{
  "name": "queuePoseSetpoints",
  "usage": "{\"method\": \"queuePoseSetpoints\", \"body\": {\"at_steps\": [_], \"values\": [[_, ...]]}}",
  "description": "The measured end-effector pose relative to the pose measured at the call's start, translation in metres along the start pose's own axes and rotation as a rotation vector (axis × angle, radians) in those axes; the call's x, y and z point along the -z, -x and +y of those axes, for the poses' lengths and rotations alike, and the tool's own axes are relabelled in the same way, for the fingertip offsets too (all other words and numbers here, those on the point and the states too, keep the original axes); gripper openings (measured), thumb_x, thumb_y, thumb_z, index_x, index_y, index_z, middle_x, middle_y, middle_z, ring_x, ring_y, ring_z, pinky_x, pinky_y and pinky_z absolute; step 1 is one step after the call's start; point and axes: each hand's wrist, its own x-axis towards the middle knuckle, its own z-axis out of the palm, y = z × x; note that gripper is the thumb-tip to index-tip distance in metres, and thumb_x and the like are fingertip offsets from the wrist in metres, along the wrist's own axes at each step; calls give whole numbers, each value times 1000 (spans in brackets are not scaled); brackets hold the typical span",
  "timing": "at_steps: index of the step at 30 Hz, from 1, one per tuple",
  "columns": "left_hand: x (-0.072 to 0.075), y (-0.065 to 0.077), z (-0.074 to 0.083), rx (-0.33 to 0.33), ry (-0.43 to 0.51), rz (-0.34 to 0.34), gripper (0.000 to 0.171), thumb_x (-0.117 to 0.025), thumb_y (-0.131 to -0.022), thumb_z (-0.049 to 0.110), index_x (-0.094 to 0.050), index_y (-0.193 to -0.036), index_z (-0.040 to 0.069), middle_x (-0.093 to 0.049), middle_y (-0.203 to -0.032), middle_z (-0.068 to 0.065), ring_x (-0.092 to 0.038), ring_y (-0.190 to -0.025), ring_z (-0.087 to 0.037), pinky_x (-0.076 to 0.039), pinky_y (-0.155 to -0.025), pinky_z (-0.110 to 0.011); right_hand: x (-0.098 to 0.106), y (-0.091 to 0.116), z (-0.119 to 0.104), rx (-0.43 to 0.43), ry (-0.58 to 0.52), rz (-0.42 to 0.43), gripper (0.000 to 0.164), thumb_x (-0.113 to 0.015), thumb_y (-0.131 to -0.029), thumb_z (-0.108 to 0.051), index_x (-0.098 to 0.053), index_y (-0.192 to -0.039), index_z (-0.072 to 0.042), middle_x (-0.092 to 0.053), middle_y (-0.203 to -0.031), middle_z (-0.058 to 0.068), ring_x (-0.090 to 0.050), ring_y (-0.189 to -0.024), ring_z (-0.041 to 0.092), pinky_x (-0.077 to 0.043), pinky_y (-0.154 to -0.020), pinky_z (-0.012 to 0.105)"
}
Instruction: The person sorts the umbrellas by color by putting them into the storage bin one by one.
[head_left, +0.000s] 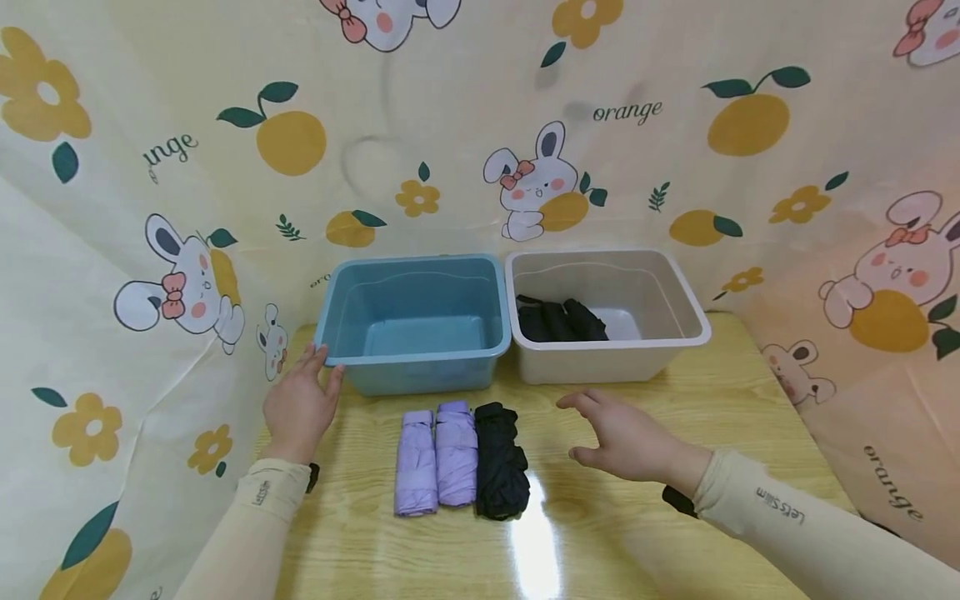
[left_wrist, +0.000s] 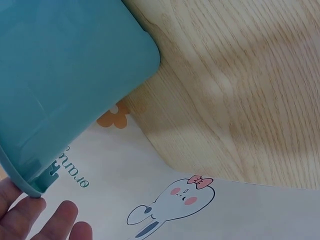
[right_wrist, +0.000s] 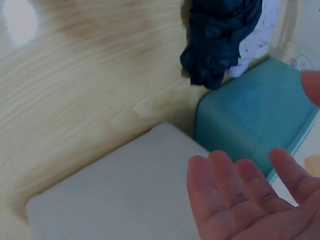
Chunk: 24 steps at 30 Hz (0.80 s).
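Fingers of my left hand touch the front left corner of an empty blue plastic bin. The left wrist view shows the fingertips against its rim, not curled round it. My right hand hovers in front of the beige bin, its fingers spread and holding nothing. Between the hands, two rolled purple fabric bundles and a crumpled black fabric bundle lie side by side on the table. Several black rolls sit at the left inside the beige bin.
Both bins stand next to each other at the back of the wood-grain table. Behind and beside them hangs a cream sheet printed with rabbits, oranges and flowers.
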Motion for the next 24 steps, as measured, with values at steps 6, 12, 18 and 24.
{"method": "queuePoseSetpoints", "body": {"at_steps": [6,12,18,24], "values": [[0,0,-1,0,-6,-2,54,-58,-101,40,-55,-141,3,-48,-146,-17,-55,-123,-41,-52,-67,-51,-16,-6,-4,3,4,-56,72,-82,-80,-30,-50,-141,-7,-51,-138,14,-67,-88,18,-55,-77,41],[-1,-1,-1,-4,-14,-2,56,-57,-101,41,-55,-141,3,-48,-146,-18,-56,-122,-42,-53,-68,-52,-24,-15,-12,7,7,-86,80,-84,-76,-31,-48,-142,-5,-48,-141,20,-67,-90,25,-55,-76,44],[0,0,0,-7,-12,6,56,-59,-100,40,-55,-141,2,-48,-145,-19,-56,-121,-43,-53,-64,-50,-32,-23,-18,-15,-13,-133,86,-85,-75,-34,-45,-145,-6,-42,-148,20,-67,-85,22,-55,-76,42],[0,0,0,-7,-9,6,56,-59,-100,40,-55,-141,2,-48,-145,-19,-56,-122,-42,-52,-64,-49,-38,-28,-23,-31,-59,-152,88,-87,-72,-31,-44,-146,-6,-38,-150,23,-64,-75,17,-54,-71,40]]}}
